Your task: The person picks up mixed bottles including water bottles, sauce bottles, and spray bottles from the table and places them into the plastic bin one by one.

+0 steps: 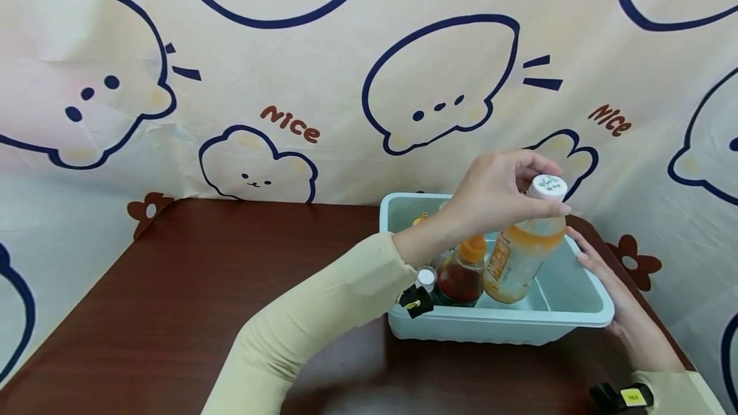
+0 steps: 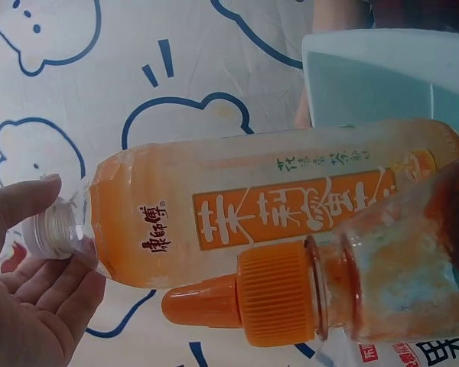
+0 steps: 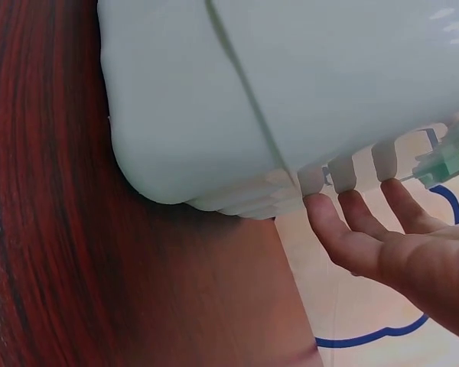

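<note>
My left hand (image 1: pixel 498 187) pinches a clear plastic drink bottle (image 1: pixel 521 258) by its white cap and neck, thumb on one side and fingers on the other. The bottle tilts over the pale green bin (image 1: pixel 490 325), its lower end below the rim level. Orange bands and an orange label with white characters show on the drink bottle (image 2: pixel 268 202) in the left wrist view. Beside it in the bin stands a sauce bottle (image 1: pixel 461 280) with an orange nozzle cap and dark red contents. At the bin's right side, my right hand (image 1: pixel 602 274) rests its fingertips (image 3: pixel 321 210) against the outer wall.
A small white-capped bottle (image 1: pixel 426 277) and other containers stand in the bin's left part, partly hidden by my left forearm. Below lies a dark red-brown wooden table (image 1: pixel 173 312). A cream cloth (image 1: pixel 334 75) with blue cartoon outlines hangs behind it.
</note>
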`<state>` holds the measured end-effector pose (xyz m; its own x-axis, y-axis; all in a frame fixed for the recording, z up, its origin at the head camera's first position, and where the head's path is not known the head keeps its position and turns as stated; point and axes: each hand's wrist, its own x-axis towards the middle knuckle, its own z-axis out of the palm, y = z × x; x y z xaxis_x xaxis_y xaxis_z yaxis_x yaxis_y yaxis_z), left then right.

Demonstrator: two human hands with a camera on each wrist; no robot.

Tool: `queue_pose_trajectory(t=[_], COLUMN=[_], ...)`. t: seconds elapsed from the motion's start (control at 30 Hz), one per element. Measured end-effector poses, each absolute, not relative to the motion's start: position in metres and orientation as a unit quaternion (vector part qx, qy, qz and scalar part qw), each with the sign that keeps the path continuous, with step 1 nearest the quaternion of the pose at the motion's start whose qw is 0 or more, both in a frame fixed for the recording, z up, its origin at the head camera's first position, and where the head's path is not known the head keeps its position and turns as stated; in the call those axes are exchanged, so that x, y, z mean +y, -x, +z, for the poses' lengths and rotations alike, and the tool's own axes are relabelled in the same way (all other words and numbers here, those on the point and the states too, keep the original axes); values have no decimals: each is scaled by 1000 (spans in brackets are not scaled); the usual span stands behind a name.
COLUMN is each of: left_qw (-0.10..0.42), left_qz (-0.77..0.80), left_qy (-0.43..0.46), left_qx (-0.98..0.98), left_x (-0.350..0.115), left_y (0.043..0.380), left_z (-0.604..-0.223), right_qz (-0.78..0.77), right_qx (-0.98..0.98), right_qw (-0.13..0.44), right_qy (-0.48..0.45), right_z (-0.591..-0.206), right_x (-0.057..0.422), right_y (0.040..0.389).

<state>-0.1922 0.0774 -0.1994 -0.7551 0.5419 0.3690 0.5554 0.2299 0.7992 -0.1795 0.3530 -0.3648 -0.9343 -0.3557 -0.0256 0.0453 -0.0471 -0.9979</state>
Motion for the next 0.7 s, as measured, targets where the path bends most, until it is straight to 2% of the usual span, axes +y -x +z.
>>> queue_pose_trajectory(t=[0.4, 0.7], left_qw=[-32, -43], left_qz=[-477, -443], left_qy=[330, 335], left_qx=[-814, -831], left_x=[81, 83], left_y=[199, 200], left_z=[-212, -219], right_qz=[-709, -699], right_qx=[683, 696], right_qw=[140, 141], right_qy=[101, 87], right_z=[-368, -367], right_x=[349, 347], right_y=[182, 182])
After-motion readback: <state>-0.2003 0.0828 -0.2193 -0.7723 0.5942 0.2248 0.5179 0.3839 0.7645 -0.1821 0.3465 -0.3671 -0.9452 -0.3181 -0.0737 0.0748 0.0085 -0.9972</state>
